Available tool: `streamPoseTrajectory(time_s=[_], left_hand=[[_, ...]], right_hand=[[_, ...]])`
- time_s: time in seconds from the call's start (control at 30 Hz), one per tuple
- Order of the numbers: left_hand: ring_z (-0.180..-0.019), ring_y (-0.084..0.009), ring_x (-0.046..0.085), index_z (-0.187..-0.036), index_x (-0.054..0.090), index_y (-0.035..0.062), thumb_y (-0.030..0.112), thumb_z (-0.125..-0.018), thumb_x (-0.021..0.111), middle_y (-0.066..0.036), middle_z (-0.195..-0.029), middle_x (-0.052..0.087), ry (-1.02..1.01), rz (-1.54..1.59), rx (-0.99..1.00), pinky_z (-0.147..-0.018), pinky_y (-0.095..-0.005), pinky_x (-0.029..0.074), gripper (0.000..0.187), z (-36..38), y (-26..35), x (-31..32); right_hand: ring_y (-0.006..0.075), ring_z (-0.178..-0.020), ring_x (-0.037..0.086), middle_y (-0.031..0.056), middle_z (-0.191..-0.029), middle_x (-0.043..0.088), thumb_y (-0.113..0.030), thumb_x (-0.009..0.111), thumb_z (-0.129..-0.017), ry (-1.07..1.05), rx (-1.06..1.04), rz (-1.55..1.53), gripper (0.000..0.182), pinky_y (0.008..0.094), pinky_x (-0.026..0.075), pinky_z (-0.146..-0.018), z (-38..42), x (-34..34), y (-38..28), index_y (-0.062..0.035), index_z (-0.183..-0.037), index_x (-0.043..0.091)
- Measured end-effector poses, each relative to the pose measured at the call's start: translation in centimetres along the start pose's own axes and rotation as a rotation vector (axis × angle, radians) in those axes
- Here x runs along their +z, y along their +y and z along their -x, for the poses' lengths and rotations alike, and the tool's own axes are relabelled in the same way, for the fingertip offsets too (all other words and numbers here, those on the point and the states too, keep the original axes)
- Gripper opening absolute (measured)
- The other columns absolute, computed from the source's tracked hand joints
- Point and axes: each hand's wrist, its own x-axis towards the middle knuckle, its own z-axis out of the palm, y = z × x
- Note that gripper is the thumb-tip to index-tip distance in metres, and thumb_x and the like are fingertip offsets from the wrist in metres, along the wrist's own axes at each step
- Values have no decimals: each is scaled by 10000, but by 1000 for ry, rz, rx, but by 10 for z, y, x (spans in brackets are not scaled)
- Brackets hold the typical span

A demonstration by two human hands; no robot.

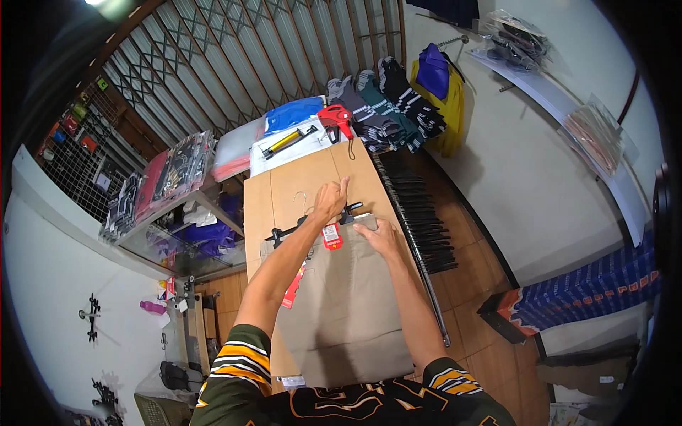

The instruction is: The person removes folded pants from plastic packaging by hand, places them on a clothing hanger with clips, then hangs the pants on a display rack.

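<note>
Shop table [284, 188], head view: khaki trousers [341, 298] lie flat, waistband clipped in a black hanger [312, 219]. Your left hand [331, 199] pinches the hanger; your right hand [379, 236] presses open on the waistband. Uneven pull may unclip the cloth or tear the red tag [332, 236].

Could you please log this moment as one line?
left hand: on black hanger | right hand: flat on khaki trousers | red tag: at waistband | surface: wooden table

hands [355, 216]: 2 | khaki trousers [341, 298]: 1 | black hanger [312, 220]: 1 | red tags [332, 236]: 2 | tagging gun [337, 119]: 1
</note>
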Motion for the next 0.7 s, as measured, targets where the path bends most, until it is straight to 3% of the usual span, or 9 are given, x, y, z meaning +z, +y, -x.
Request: streamPoseTrajectory(time_s=[0.07, 0.13, 0.27, 0.33, 0.37, 0.47, 0.53, 0.57, 0.7], left_hand=[[-705, -501, 623, -645, 651, -69, 456, -1003, 396, -335, -680, 593, 23, -27, 13, -719, -543, 494, 684, 6, 4, 0], [-714, -505, 624, -664, 661, -67, 450, -1003, 396, -335, -699, 603, 49, -54, 28, -727, -549, 496, 672, 12, 6, 1], [-762, -505, 627, -708, 677, -66, 416, -1010, 386, -344, -740, 613, 52, -73, 7, -752, -553, 496, 639, 26, 11, 4], [-769, -518, 624, -738, 680, -60, 413, -1014, 377, -333, -767, 625, 86, -98, -42, -750, -558, 489, 626, 29, 5, 11], [-769, -518, 624, -738, 680, -60, 413, -1014, 377, -333, -767, 625, 91, -98, -44, -750, -558, 489, 626, 34, 8, 9], [-873, -470, 634, -898, 685, -22, 382, -1003, 425, -283, -871, 665, 37, 19, -82, -799, -533, 474, 492, 53, 8, 6], [-1031, -386, 596, -1080, 637, 37, 334, -980, 491, -215, -1023, 657, 245, 78, 96, -890, -495, 428, 345, 75, 0, 12], [-1159, -319, 511, -1181, 580, 78, 292, -942, 567, -166, -1150, 593, 231, 43, 68, -986, -482, 343, 321, 88, -1, 6], [-1203, -364, 473, -1279, 494, 40, 302, -887, 645, -197, -1255, 530, 506, -44, -110, -1020, -523, 303, 495, 139, -28, -19]], right_hand=[[276, -725, 685, 157, -775, 710, -419, 816, -699, 9, -21, 6, 444, 405, 513, -716, 2, 0, -4, -23, -880, 729], [249, -779, 682, 137, -830, 715, -349, 776, -758, -19, -74, -214, 390, 383, 507, -746, 5, -5, -13, -36, -982, 712], [211, -841, 667, 112, -891, 709, -297, 731, -804, 64, -262, -119, 373, 352, 495, -778, 2, -3, -5, -43, -1072, 680], [195, -888, 653, 114, -951, 704, -300, 713, -823, -130, 78, -313, 377, 336, 486, -809, -1, -14, -13, -40, -1092, 670], [195, -888, 653, 114, -951, 704, -300, 713, -823, -133, 73, -312, 377, 336, 486, -809, -1, -14, -13, -40, -1092, 670], [204, -881, 660, 120, -929, 705, -282, 744, -801, -107, -78, -246, 367, 344, 491, -807, 3, -9, -15, -40, -1067, 668], [193, -867, 654, 104, -897, 700, -239, 778, -776, 4, -154, -97, 321, 348, 490, -804, 6, -6, -15, -44, -1008, 671], [193, -867, 654, 104, -897, 700, -239, 778, -776, -1, -163, -95, 321, 348, 490, -804, 5, -4, -14, -44, -1008, 671], [170, -859, 627, 88, -898, 688, -203, 797, -763, 9, -172, -113, 322, 336, 483, -799, 1, 1, -2, -31, -991, 649]])
